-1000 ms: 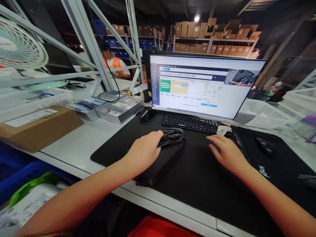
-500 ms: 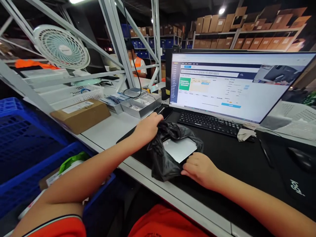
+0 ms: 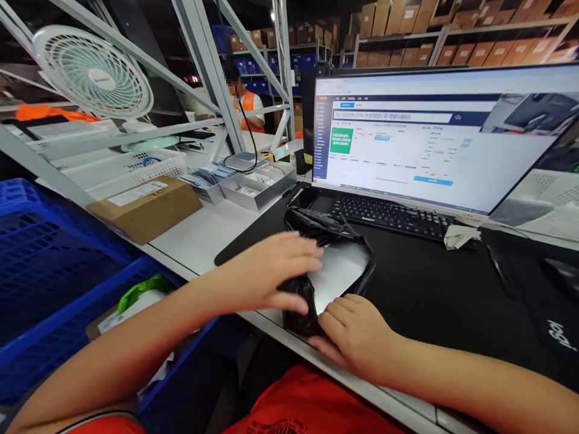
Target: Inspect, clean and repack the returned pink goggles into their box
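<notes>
A black plastic bag (image 3: 323, 229) lies on the black desk mat (image 3: 407, 283) in front of the keyboard (image 3: 389, 215). A flat silver slab (image 3: 337, 271) shows inside its open mouth. My left hand (image 3: 266, 271) lies over the bag's left side, fingers stretched out and blurred, thumb against the crumpled plastic. My right hand (image 3: 355, 334) grips the near end of the bag and slab at the desk's front edge, fingers curled.
A monitor (image 3: 434, 138) stands behind the keyboard. A cardboard box (image 3: 145, 208), metal trays (image 3: 257, 187), white basket and fan (image 3: 93, 72) sit at left. Blue crates (image 3: 40, 259) stand below left. A crumpled tissue (image 3: 456, 236) and mouse (image 3: 561, 271) are at right. A person in an orange vest sits beyond.
My left hand moved from the bag's far end back toward me over its left side. My right hand slid nearer to the desk edge. The bag lies flatter, with more of the slab showing.
</notes>
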Available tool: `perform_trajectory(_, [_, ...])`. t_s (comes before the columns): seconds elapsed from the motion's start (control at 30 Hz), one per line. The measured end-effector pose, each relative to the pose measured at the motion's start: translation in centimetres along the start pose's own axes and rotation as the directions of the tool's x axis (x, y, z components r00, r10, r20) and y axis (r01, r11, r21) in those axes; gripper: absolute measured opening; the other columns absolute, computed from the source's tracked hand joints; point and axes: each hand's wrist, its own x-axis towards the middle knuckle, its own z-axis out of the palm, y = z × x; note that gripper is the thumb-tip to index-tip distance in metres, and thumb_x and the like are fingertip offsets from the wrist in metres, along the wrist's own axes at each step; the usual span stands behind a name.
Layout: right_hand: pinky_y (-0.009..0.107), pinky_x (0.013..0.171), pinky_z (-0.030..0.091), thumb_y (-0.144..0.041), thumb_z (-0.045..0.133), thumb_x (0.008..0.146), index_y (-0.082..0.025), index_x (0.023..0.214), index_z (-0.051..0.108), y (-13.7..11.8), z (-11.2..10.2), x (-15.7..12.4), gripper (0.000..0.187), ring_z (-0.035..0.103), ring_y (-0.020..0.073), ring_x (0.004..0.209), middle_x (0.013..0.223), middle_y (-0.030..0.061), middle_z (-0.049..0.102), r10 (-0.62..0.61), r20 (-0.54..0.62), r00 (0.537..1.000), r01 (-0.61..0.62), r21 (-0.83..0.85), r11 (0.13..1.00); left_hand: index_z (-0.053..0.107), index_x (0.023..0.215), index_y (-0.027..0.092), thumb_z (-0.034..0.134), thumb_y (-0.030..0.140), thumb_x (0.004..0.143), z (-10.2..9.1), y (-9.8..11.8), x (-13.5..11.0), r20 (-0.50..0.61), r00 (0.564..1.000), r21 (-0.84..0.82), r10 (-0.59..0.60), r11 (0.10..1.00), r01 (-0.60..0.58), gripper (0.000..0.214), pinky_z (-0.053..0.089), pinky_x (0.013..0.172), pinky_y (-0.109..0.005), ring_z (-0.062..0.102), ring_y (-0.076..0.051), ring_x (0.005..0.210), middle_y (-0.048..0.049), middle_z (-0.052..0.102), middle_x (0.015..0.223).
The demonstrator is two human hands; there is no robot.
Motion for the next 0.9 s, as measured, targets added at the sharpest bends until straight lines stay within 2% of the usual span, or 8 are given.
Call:
perform_trajectory(0.1, [0.034,0.061,0.027,-0.03,0.054,0.099,-0.02,0.074,0.055,-1.0,0.9,0.2,0.027,0.047,0.0151,0.063,0.065,-0.0009,0.056,-0.071,-0.073,0.995,0.067,-0.056,0.996,0.06,0.128,0.024,0.083,0.053,0.075,1.3,0.6,-2.5,0.097,0.991,0.047,-0.089,0.995,0.085,0.065,0.049,0.099,-0.041,0.065,-0.03,0.113,-0.0127,0.068,0.125])
perform_trajectory(0.2, [0.035,0.059,0.023,-0.023,0.058,0.094,-0.021,0.071,0.053,-1.8,1.5,0.2,0.024,0.042,0.0144,0.058,0.06,-0.0015,0.051,-0.096,-0.089,0.991,0.083,-0.148,0.986,0.064,0.114,0.023,0.076,0.039,0.084,3.3,-1.2,-4.6,0.077,0.971,0.055,-0.227,0.973,0.223,0.036,0.051,0.08,-0.035,0.068,-0.025,0.091,-0.0086,0.071,0.104])
perform_trajectory(0.27, [0.036,0.057,0.019,-0.02,0.061,0.09,-0.021,0.069,0.051,-2.5,2.1,0.2,0.023,0.038,0.014,0.054,0.057,-0.0022,0.047,-0.114,-0.097,0.989,0.089,-0.23,0.969,0.066,0.104,0.024,0.065,0.023,0.089,4.6,-2.3,-5.6,0.038,0.963,-0.039,-0.269,0.962,0.27,0.016,0.05,0.079,-0.033,0.068,-0.022,0.086,-0.0054,0.071,0.094])
perform_trajectory(0.37, [0.037,0.055,0.014,-0.02,0.061,0.089,-0.021,0.068,0.051,-3.3,3.2,0.1,0.024,0.036,0.0135,0.05,0.056,-0.0021,0.043,-0.176,-0.085,0.981,0.143,-0.302,0.943,0.069,0.09,0.024,0.054,0.013,0.089,6.6,-3.2,-6.4,-0.008,0.97,-0.22,-0.242,0.947,0.234,0.019,0.05,0.084,-0.031,0.068,-0.02,0.087,-0.0049,0.072,0.091])
perform_trajectory(0.47, [0.035,0.053,0.016,-0.018,0.06,0.089,-0.019,0.067,0.054,-3.4,4.1,0.0,0.023,0.038,0.013,0.049,0.055,-0.0013,0.044,-0.287,-0.043,0.957,0.262,-0.298,0.918,0.071,0.082,0.022,0.049,0.019,0.093,8.9,-3.1,-7.1,-0.079,0.962,-0.278,-0.26,0.933,0.229,0.025,0.052,0.083,-0.033,0.068,-0.02,0.088,-0.0078,0.072,0.094])
perform_trajectory(0.57, [0.035,0.052,0.022,-0.015,0.057,0.088,-0.014,0.073,0.065,-3.1,4.1,-0.2,0.017,0.044,0.0145,0.049,0.058,0.0026,0.055,-0.375,0.035,0.926,0.366,-0.324,0.872,0.073,0.088,0.02,0.047,0.026,0.095,10.9,-3.0,-7.7,-0.119,0.937,-0.241,-0.327,0.925,0.292,0.028,0.054,0.08,-0.034,0.067,-0.022,0.089,-0.0109,0.073,0.101])
perform_trajectory(0.73, [0.04,0.056,0.04,-0.009,0.046,0.085,-0.007,0.086,0.076,-3.5,3.8,-0.6,0.03,0.06,0.023,0.058,0.074,0.0147,0.073,-0.419,0.164,0.893,0.445,-0.469,0.763,0.073,0.087,0.02,0.048,0.019,0.094,11.3,-3.6,-6.8,0.008,0.943,-0.079,-0.333,0.94,0.332,0.027,0.051,0.09,-0.036,0.066,-0.022,0.099,-0.0104,0.069,0.117])
perform_trajectory(0.9, [0.035,0.046,0.029,-0.011,0.057,0.088,-0.014,0.066,0.067,-3.9,3.9,-0.4,0.024,0.05,0.0173,0.047,0.056,0.0065,0.062,-0.424,0.212,0.881,0.474,-0.382,0.793,0.072,0.076,0.017,0.056,0.009,0.085,10.5,-4.1,-5.4,0.032,0.94,-0.08,-0.339,0.937,0.341,0.019,0.05,0.094,-0.039,0.065,-0.022,0.096,-0.0109,0.068,0.11])
